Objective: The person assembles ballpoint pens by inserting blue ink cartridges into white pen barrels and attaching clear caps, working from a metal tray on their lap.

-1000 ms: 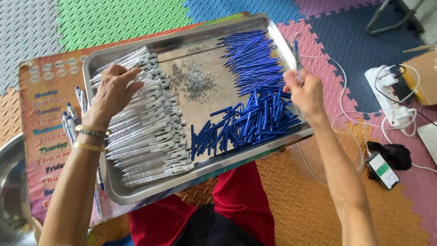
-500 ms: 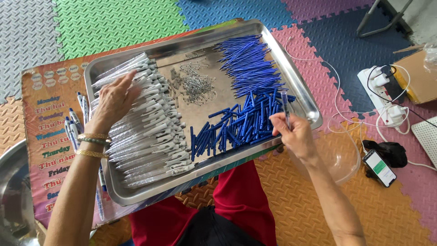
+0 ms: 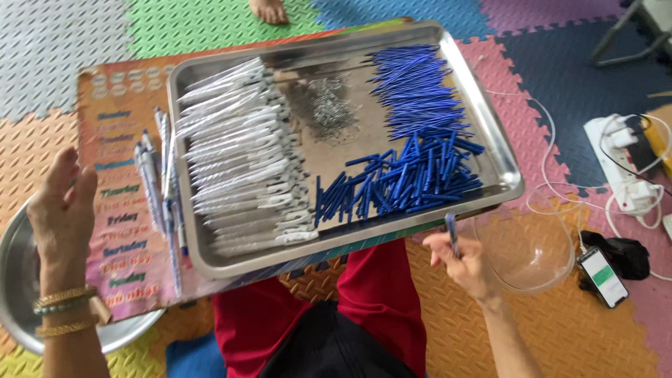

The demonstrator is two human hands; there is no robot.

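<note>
While my right hand (image 3: 465,262) pinched one blue pen piece (image 3: 451,234) just below the tray's near edge, my left hand (image 3: 61,210) was up and open, holding nothing.

The shiny metal tray (image 3: 500,150) lay on my lap over my red trousers (image 3: 381,294) and held three kinds of things: white pen barrels (image 3: 238,157) in rows on the left, a small heap of little metal springs (image 3: 329,105) in the middle, and thin blue sticks (image 3: 413,91) with short blue tubes (image 3: 406,178) on the right. A few put-together pens (image 3: 157,189) lay beside the tray on a colourful mat (image 3: 119,231). A round metal dish (image 3: 14,280) sat under my left wrist, and a see-through bowl (image 3: 532,245) sat near my right hand on the bumpy foam floor (image 3: 581,336).
</note>
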